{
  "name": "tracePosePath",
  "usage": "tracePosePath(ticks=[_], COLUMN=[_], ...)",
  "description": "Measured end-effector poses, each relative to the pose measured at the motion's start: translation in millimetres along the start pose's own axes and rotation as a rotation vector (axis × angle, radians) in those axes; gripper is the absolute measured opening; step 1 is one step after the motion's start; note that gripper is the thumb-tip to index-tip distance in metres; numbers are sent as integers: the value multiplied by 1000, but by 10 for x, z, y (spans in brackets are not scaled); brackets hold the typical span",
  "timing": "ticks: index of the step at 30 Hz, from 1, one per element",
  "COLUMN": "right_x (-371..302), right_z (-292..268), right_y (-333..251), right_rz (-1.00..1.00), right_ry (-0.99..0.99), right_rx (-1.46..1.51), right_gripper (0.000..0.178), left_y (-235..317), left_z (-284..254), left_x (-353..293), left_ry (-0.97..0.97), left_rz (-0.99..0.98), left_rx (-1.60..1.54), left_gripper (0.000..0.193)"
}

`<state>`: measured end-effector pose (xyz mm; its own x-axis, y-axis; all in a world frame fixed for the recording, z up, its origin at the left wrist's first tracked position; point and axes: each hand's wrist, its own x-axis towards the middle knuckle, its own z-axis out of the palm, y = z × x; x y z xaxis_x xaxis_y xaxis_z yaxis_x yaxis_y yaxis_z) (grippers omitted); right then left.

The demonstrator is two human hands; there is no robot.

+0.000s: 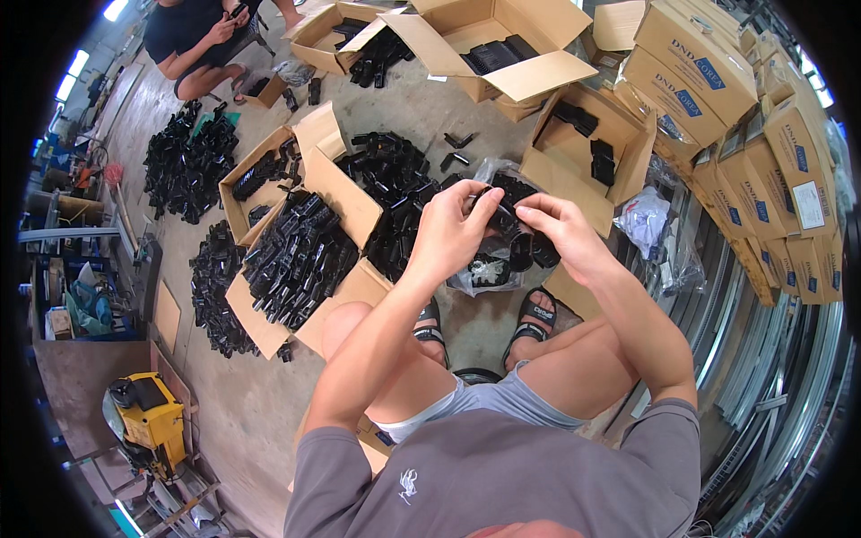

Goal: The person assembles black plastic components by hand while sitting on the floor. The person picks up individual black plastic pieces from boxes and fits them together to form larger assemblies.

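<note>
Both of my hands meet in front of me above a transparent plastic bag (459, 282) on the floor. My left hand (448, 229) is closed, thumb and fingers pinching a small glossy black part (505, 218). From the other side my right hand (567, 238) pinches at the same part; my fingers cover much of it, so its exact kind does not show. Beneath my hands, more black parts (520, 253) lie in and around the bag. Close to my left hand is a heap of black parts (387, 161). An open carton (592, 199) stands beyond my right hand with black pieces inside.
At left, a carton (348, 199) overflows with black parts, beside more floor piles (190, 161). Open cartons (439, 45) stand at the far side. Stacked boxes (691, 90) and long metal profiles (762, 359) line the right. Another person (193, 40) sits at the far left.
</note>
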<state>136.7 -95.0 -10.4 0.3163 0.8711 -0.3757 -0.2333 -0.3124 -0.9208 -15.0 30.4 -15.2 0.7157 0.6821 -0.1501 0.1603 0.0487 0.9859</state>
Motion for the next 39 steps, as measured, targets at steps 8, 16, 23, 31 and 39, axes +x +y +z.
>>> tracePosePath(ticks=[8, 16, 23, 31, 39], right_x=[77, 276, 832, 1135, 1196], right_z=[-57, -84, -663, 202, 505], right_y=[25, 237, 974, 2057, 3274], right_rz=[-42, -99, 214, 232, 374], right_ry=[-87, 153, 177, -265, 217], right_rx=[-8, -76, -724, -1536, -1087], right_gripper=[56, 74, 51, 32, 33], left_y=[63, -78, 78, -44, -121], left_z=[16, -11, -322, -464, -387], left_x=[7, 94, 175, 217, 261], left_ry=[103, 139, 307, 395, 341], left_rz=[-130, -208, -190, -261, -293], left_rx=[163, 34, -279, -598, -792], left_gripper=[42, 39, 33, 31, 21])
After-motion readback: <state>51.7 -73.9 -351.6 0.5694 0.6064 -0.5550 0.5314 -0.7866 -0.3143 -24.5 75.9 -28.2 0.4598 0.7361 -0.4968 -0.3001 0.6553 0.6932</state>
